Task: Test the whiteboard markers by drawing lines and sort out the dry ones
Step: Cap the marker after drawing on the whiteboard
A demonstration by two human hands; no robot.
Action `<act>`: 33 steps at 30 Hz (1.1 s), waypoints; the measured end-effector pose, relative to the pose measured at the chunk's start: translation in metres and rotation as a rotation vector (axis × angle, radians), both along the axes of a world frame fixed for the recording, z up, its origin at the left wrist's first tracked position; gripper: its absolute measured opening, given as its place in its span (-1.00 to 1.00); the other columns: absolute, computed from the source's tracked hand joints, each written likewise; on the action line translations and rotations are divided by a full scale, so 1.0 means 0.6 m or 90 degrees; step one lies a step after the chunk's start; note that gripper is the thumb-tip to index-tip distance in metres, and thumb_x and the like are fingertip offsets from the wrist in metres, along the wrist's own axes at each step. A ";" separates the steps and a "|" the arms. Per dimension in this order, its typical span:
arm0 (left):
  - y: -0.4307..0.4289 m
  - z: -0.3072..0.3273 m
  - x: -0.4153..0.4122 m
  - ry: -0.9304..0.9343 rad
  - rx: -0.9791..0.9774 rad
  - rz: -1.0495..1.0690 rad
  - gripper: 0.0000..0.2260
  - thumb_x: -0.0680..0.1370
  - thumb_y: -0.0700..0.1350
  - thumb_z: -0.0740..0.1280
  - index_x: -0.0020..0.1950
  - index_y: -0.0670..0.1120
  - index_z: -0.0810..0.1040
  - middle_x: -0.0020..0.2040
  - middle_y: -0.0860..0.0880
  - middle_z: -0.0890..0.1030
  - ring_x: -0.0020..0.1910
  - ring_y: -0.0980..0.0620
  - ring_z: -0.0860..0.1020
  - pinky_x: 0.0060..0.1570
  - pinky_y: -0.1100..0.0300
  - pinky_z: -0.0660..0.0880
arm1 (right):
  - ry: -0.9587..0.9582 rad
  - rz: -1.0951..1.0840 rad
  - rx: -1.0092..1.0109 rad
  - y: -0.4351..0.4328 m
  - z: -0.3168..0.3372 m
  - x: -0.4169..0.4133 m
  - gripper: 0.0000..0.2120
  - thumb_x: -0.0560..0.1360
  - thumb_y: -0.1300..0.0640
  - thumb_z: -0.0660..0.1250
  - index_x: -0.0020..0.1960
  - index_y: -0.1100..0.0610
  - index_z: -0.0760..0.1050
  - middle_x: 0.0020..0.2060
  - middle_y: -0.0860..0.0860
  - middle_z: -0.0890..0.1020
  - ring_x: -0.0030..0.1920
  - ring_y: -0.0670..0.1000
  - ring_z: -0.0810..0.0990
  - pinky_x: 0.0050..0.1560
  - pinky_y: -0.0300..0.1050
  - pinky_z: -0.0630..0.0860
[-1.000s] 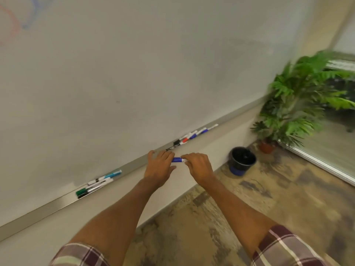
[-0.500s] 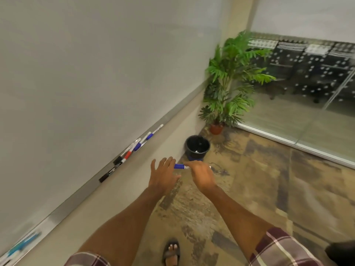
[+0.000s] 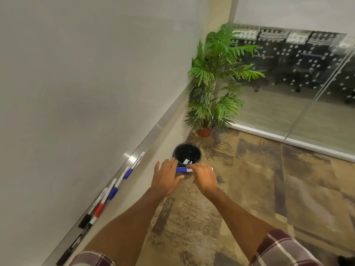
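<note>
Black bin (image 3: 184, 153) — white markers (image 3: 187, 161) inside, right grip (image 3: 204, 177) pinching blue marker (image 3: 181, 170), left grip (image 3: 166, 178) spread.

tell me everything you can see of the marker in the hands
The marker has a blue cap and a white barrel, plastic by its look. It lies about level, cap toward the left hand, whose straight fingers cover the cap end. The right hand grips the barrel and hides most of it.
</note>
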State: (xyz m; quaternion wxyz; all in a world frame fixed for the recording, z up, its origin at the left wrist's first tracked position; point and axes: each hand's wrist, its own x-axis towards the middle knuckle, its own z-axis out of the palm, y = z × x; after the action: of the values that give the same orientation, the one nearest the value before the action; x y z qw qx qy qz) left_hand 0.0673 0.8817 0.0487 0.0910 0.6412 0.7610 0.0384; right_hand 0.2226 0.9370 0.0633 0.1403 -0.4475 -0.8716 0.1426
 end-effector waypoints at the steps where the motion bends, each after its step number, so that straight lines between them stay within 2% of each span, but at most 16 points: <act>1: 0.020 -0.004 -0.006 -0.008 -0.003 -0.004 -0.42 0.63 0.23 0.10 0.57 -0.03 0.11 0.58 -0.01 0.15 0.55 -0.02 0.10 0.49 -0.06 -0.05 | -0.002 -0.002 -0.008 0.020 -0.002 -0.004 -0.60 0.43 0.31 0.35 0.22 0.01 0.56 0.05 0.00 0.64 0.06 0.04 0.53 0.02 -0.13 0.40; 8: 0.173 -0.045 -0.030 -0.019 -0.018 -0.019 -0.43 0.63 0.22 0.11 0.56 -0.02 0.13 0.56 -0.01 0.18 0.54 -0.03 0.13 0.51 -0.07 0.04 | -0.006 -0.009 -0.025 0.176 -0.029 -0.025 -0.62 0.46 0.29 0.33 0.25 0.06 0.53 0.11 0.02 0.62 0.10 0.05 0.54 0.05 -0.15 0.41; 11: 0.254 -0.068 -0.038 -0.026 -0.020 -0.012 -0.43 0.62 0.23 0.11 0.55 -0.02 0.14 0.55 0.00 0.20 0.52 -0.02 0.15 0.49 -0.07 0.08 | -0.018 -0.003 -0.018 0.266 -0.055 -0.031 -0.66 0.46 0.22 0.36 0.22 0.04 0.54 0.10 0.02 0.63 0.09 0.04 0.55 0.07 -0.12 0.44; 16: 0.396 -0.098 -0.039 -0.065 -0.047 0.031 -0.40 0.63 0.21 0.11 0.58 -0.04 0.09 0.58 -0.03 0.14 0.55 -0.04 0.09 0.52 -0.08 0.01 | -0.087 0.028 -0.036 0.434 -0.109 -0.043 -0.56 0.31 0.21 0.51 0.17 0.02 0.55 0.05 -0.01 0.64 0.04 0.06 0.56 0.02 -0.08 0.49; 21: 0.534 -0.147 -0.048 -0.076 -0.080 0.080 -0.39 0.63 0.19 0.13 0.58 -0.06 0.08 0.59 -0.05 0.13 0.55 -0.06 0.09 0.52 -0.08 0.02 | -0.083 0.063 -0.082 0.571 -0.170 -0.063 -0.58 0.25 0.17 0.55 0.09 0.02 0.59 0.01 -0.02 0.65 -0.03 0.04 0.55 -0.01 -0.06 0.49; 23: 0.588 -0.172 -0.047 -0.096 -0.098 0.094 -0.39 0.63 0.19 0.13 0.59 -0.06 0.07 0.59 -0.05 0.12 0.56 -0.06 0.08 0.52 -0.09 0.01 | -0.092 0.078 -0.106 0.629 -0.198 -0.069 -0.51 0.18 0.18 0.59 0.09 0.03 0.59 0.01 -0.02 0.65 -0.02 0.05 0.54 0.07 -0.08 0.44; 27: 0.669 -0.242 -0.053 -0.126 -0.133 0.127 -0.37 0.63 0.18 0.16 0.59 -0.06 0.05 0.59 -0.05 0.10 0.56 -0.06 0.06 0.53 -0.09 -0.04 | -0.106 0.125 -0.137 0.721 -0.262 -0.096 -0.48 0.18 0.25 0.57 0.12 0.08 0.58 0.03 0.02 0.65 0.08 0.05 0.56 0.37 -0.11 0.17; 31: 0.734 -0.306 -0.072 -0.130 -0.145 0.165 -0.36 0.62 0.17 0.19 0.59 -0.07 0.05 0.59 -0.05 0.10 0.57 -0.05 0.05 0.53 -0.06 -0.05 | -0.083 0.154 -0.127 0.791 -0.328 -0.131 -0.67 0.32 0.28 0.43 0.07 0.08 0.60 -0.02 0.03 0.66 0.03 0.05 0.58 0.38 -0.11 0.16; 33: 0.757 -0.330 -0.081 -0.132 -0.153 0.182 -0.35 0.62 0.16 0.20 0.60 -0.08 0.04 0.59 -0.06 0.10 0.56 -0.05 0.05 0.53 -0.07 -0.04 | -0.098 0.165 -0.132 0.816 -0.357 -0.145 -0.63 0.29 0.24 0.47 0.08 0.08 0.60 -0.02 0.04 0.66 0.02 0.05 0.59 0.37 -0.09 0.20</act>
State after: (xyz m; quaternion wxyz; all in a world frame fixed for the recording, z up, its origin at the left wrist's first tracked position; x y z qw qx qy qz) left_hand 0.0186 1.3362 -0.1491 0.2387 0.5041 0.8297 0.0255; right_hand 0.1358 1.4264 -0.1509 0.0067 -0.3529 -0.9108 0.2141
